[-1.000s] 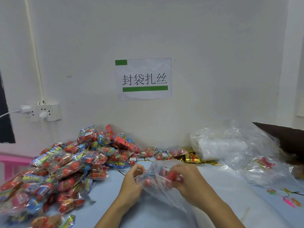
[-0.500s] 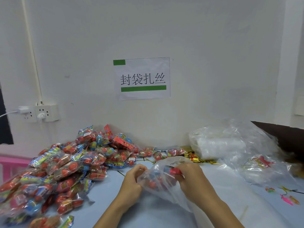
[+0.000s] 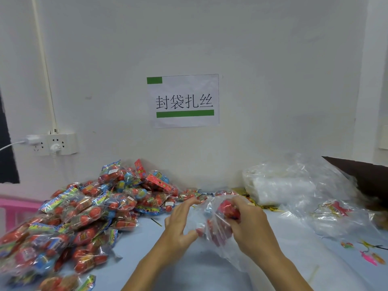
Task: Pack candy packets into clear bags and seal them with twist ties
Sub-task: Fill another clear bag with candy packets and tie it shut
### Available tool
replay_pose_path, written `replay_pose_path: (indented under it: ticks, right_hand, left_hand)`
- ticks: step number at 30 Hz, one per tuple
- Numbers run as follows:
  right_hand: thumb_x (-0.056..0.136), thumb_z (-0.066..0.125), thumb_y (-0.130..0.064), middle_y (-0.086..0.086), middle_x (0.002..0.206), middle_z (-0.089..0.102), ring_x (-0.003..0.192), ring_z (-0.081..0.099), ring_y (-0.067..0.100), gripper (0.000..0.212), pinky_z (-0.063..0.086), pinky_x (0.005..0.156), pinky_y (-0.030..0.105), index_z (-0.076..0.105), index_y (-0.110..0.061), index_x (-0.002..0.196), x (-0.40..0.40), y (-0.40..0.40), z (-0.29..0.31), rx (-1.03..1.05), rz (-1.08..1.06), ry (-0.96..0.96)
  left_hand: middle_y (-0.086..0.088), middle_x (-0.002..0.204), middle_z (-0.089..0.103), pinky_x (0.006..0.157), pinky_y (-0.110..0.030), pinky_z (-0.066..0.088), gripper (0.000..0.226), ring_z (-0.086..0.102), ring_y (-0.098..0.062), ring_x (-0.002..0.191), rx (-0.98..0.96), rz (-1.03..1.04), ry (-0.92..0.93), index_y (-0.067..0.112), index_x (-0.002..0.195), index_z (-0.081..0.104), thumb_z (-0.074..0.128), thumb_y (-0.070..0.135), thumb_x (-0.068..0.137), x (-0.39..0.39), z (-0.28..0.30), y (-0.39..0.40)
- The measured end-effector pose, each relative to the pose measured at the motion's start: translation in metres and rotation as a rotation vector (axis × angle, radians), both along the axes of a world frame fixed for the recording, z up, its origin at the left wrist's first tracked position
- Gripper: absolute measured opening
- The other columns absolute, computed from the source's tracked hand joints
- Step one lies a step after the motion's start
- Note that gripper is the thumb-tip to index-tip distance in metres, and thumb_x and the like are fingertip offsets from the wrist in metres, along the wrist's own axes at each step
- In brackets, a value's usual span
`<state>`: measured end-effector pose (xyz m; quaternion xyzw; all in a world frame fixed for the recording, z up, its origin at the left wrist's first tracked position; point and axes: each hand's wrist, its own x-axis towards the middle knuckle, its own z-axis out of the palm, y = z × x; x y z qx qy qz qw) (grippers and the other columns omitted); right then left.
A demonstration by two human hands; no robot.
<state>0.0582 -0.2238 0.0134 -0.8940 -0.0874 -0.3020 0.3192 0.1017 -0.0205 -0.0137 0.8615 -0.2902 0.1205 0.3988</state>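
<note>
A clear plastic bag [image 3: 212,223] with red candy packets inside sits at the table's middle. My right hand [image 3: 245,225] grips the bag together with a red candy packet [image 3: 227,207] at its top. My left hand [image 3: 180,223] is beside the bag with fingers spread, its thumb touching the bag's lower left side. A large heap of sealed candy packets [image 3: 84,213] covers the table's left. Gold twist ties [image 3: 262,205] lie behind the bag near the wall.
A stack of unused clear bags [image 3: 281,185] in loose plastic wrap stands at the back right. A dark board [image 3: 365,175] juts in from the right. A power strip [image 3: 52,143] hangs on the wall, and a pink frame [image 3: 14,208] stands left.
My left hand has let go of the bag's mouth and spread its fingers. My right hand has pushed the red packet deeper into the bag and shifted slightly right.
</note>
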Motion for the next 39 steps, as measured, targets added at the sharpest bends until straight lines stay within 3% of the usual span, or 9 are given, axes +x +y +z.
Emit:
replay_pose_path:
  ticks: [2,8,16,20,25,28,32,35,39]
  right_hand:
    - [0.080,0.065,-0.003,-0.013,0.088,0.062,0.079,0.058,0.013,0.031,0.050,0.069,0.029,0.061,-0.030,0.095,-0.001,0.001,0.001,0.045,0.037,0.022]
    - [0.076,0.056,-0.002,-0.020,0.075,0.060,0.078,0.057,0.005,0.039,0.044,0.064,0.015,0.057,-0.039,0.064,-0.004,0.003,0.003,-0.062,0.158,0.047]
    - [0.092,0.060,-0.017,-0.011,0.078,0.067,0.071,0.061,0.008,0.015,0.053,0.068,0.029,0.068,-0.029,0.091,-0.005,0.003,0.002,0.021,-0.051,0.083]
    - [0.087,0.065,-0.014,-0.008,0.060,0.058,0.055,0.052,0.005,0.019,0.041,0.051,0.018,0.062,-0.023,0.071,-0.005,0.007,0.003,0.138,-0.114,0.074]
    - [0.087,0.067,-0.011,-0.004,0.049,0.049,0.044,0.043,0.007,0.027,0.036,0.045,0.016,0.057,-0.011,0.062,-0.001,0.003,0.004,0.351,-0.052,0.170]
    - [0.088,0.069,-0.016,0.005,0.054,0.059,0.048,0.052,0.011,0.021,0.048,0.054,0.031,0.066,-0.007,0.069,0.001,0.000,0.005,0.521,-0.054,0.249]
    - [0.088,0.068,-0.012,0.021,0.078,0.071,0.074,0.066,0.039,0.014,0.056,0.070,0.048,0.073,-0.004,0.079,0.001,-0.001,0.006,0.732,-0.065,0.306]
    - [0.088,0.066,-0.003,0.018,0.071,0.069,0.069,0.062,0.032,0.014,0.048,0.065,0.040,0.072,-0.002,0.075,0.001,-0.005,0.005,0.860,-0.007,0.325]
    - [0.088,0.064,0.004,0.006,0.056,0.065,0.045,0.060,0.015,0.011,0.049,0.049,0.028,0.072,-0.002,0.094,0.000,-0.004,0.006,1.032,0.146,0.426]
  left_hand:
    - [0.043,0.137,0.033,0.111,-0.029,0.017,0.047,0.024,0.015,0.133,0.005,0.005,-0.111,0.061,0.130,0.034,0.045,0.057,0.084,0.001,0.002,-0.006]
    - [0.026,0.114,0.061,0.100,-0.026,0.039,0.019,0.052,0.002,0.115,-0.059,0.044,-0.291,0.031,0.114,0.064,0.051,0.029,0.100,0.009,-0.005,-0.016]
    - [0.026,0.104,0.061,0.088,-0.010,0.041,0.016,0.056,0.004,0.105,-0.142,0.122,-0.395,0.028,0.110,0.064,0.052,0.026,0.101,0.008,-0.006,-0.015]
    - [0.028,0.101,0.061,0.082,-0.006,0.040,0.015,0.057,0.005,0.101,-0.194,0.100,-0.435,0.034,0.111,0.060,0.050,0.037,0.100,0.000,-0.002,-0.018]
    - [0.010,0.108,0.062,0.085,-0.018,0.043,0.019,0.058,-0.008,0.106,-0.602,0.319,-0.243,0.024,0.112,0.056,0.046,0.018,0.097,0.008,0.001,-0.009]
    - [-0.003,0.105,0.060,0.077,-0.028,0.047,0.024,0.058,-0.024,0.098,-0.747,0.456,0.194,0.018,0.100,0.053,0.046,-0.004,0.094,0.020,-0.003,-0.001]
    - [-0.026,0.110,0.064,0.087,-0.048,0.051,0.036,0.063,-0.042,0.095,-0.784,0.058,0.792,-0.001,0.121,0.054,0.046,-0.014,0.089,0.019,-0.012,-0.002]
    - [-0.028,0.119,0.065,0.100,-0.054,0.050,0.048,0.065,-0.043,0.109,-0.627,-0.159,0.794,0.001,0.126,0.056,0.068,-0.013,0.082,0.010,-0.017,-0.006]
    - [-0.024,0.112,0.068,0.079,-0.040,0.059,0.041,0.071,-0.033,0.089,-0.540,-0.032,0.592,0.006,0.119,0.061,0.073,-0.007,0.082,0.012,-0.022,-0.011]
